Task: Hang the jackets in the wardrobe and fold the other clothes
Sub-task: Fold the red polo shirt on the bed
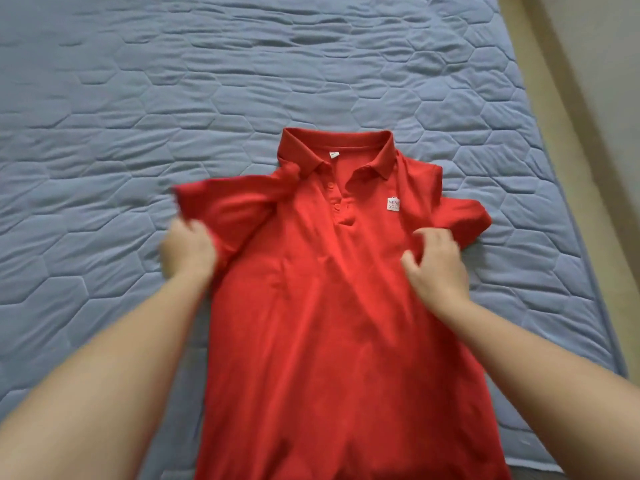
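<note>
Head view, left hand (188, 252) gripping red polo shirt (332, 306) sleeve

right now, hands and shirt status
Left hand grips a sleeve of the red polo shirt. Right hand over its chest, grip unclear. Shirt face up on blue quilt, unfolded.

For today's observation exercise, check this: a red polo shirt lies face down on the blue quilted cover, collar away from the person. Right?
Not face down. The head view shows the red polo shirt face up, buttons showing, on the blue quilted cover, collar away from the person.
</note>
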{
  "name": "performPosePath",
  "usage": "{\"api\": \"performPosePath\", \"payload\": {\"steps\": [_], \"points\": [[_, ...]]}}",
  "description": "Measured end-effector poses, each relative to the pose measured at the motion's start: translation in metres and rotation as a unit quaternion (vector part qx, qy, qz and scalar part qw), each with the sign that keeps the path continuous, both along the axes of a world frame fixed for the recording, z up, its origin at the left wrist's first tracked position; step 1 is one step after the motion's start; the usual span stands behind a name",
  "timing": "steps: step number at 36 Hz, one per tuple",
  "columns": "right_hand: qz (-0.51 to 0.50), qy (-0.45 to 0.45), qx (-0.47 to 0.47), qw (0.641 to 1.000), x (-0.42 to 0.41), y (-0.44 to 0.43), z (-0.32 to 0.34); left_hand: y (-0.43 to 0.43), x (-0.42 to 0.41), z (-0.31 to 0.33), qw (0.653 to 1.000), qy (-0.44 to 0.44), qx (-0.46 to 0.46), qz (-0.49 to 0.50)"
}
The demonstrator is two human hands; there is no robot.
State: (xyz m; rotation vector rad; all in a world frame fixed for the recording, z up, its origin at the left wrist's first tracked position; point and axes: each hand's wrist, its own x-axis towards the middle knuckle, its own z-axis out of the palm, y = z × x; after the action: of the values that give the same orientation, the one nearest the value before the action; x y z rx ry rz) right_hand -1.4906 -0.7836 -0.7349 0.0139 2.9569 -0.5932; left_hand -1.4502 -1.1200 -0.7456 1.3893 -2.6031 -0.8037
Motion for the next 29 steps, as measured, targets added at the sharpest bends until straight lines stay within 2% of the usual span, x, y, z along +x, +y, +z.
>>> {"api": "performPosePath", "payload": {"steps": [1, 3, 6, 9, 11, 14, 16, 19, 22, 24, 26, 29], "points": [[-0.064, 0.034, -0.012, 0.997, -0.010, 0.007, 0.000, -0.021, -0.001, -0.002, 0.998, -0.018, 0.025, 0.051], [-0.191, 0.050, -0.036, 0.980, -0.030, 0.023, 0.001, -0.053, -0.001, -0.010, 0.991, -0.061, 0.073, 0.091], [-0.349, -0.033, -0.161, 0.923, -0.061, 0.042, -0.005, -0.067, -0.004, -0.023, 0.980, -0.046, 0.153, 0.114], [-0.418, -0.133, -0.345, 0.830, -0.078, 0.048, -0.007, -0.061, -0.007, -0.031, 0.946, 0.044, 0.285, 0.149], [-0.420, -0.179, -0.397, 0.796, -0.082, 0.053, -0.009, -0.057, -0.002, -0.040, 0.934, 0.055, 0.324, 0.138], [-0.381, -0.245, -0.349, 0.821, -0.079, 0.060, -0.010, -0.057, 0.005, -0.048, 0.946, 0.056, 0.299, 0.112], [-0.404, -0.171, -0.343, 0.831, -0.083, 0.069, -0.005, -0.060, 0.006, -0.047, 0.957, 0.068, 0.262, 0.108], [-0.468, -0.063, -0.428, 0.771, -0.088, 0.090, 0.008, -0.060, 0.006, -0.043, 0.955, 0.083, 0.256, 0.124], [-0.440, -0.118, -0.510, 0.729, -0.087, 0.106, 0.016, -0.058, 0.006, -0.040, 0.944, 0.072, 0.286, 0.149], [-0.393, -0.167, -0.548, 0.720, -0.086, 0.110, 0.018, -0.058, 0.007, -0.040, 0.934, 0.068, 0.310, 0.162], [-0.337, -0.206, -0.546, 0.739, -0.086, 0.110, 0.018, -0.056, 0.008, -0.039, 0.928, 0.070, 0.325, 0.168], [-0.283, -0.229, -0.469, 0.805, -0.088, 0.107, 0.008, -0.056, 0.012, -0.042, 0.925, 0.078, 0.339, 0.151]]}}
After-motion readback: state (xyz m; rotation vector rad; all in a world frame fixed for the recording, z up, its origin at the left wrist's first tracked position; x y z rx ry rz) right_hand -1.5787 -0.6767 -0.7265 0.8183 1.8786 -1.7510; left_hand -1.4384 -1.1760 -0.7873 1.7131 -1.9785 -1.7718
